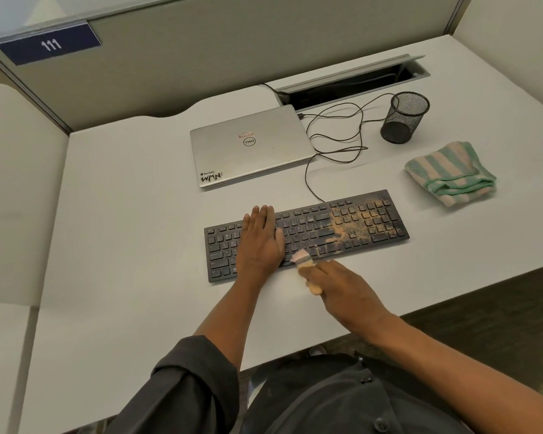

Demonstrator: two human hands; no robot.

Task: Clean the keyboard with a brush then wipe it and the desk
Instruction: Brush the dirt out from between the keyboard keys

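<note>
Down on the pale worktop (132, 214) lies a black keyboard (306, 234), set slightly askew, its right end farther from the person than its left. Tan dust (358, 222) covers its right part, thickest near the middle and thinner over the number pad; the left keys look clean. The left hand (261, 238) lies flat on the left half of the keyboard, fingers spread wide and pointing away, holding nothing. The right hand (342, 288) is closed around a brush (304, 264) with a pale wooden handle; the pinkish bristles touch the keyboard's near edge, just beside the left hand's thumb side. The bristles are blurred.

Beyond the keyboard sits a closed silver laptop (248, 147) with stickers on its lid. A thin black cable (336, 142) runs from the keyboard's far edge in loose loops to the right of the laptop, toward an open cable slot (351, 84) in the worktop. Near the slot stands a black mesh cup (405, 117). A folded green-and-pink striped cloth (449, 177) lies to the right of the keyboard, apart from it. On the grey partition (170, 57) behind, a blue plate (49, 45) reads 111. Dark sleeves are rolled above the forearms.
</note>
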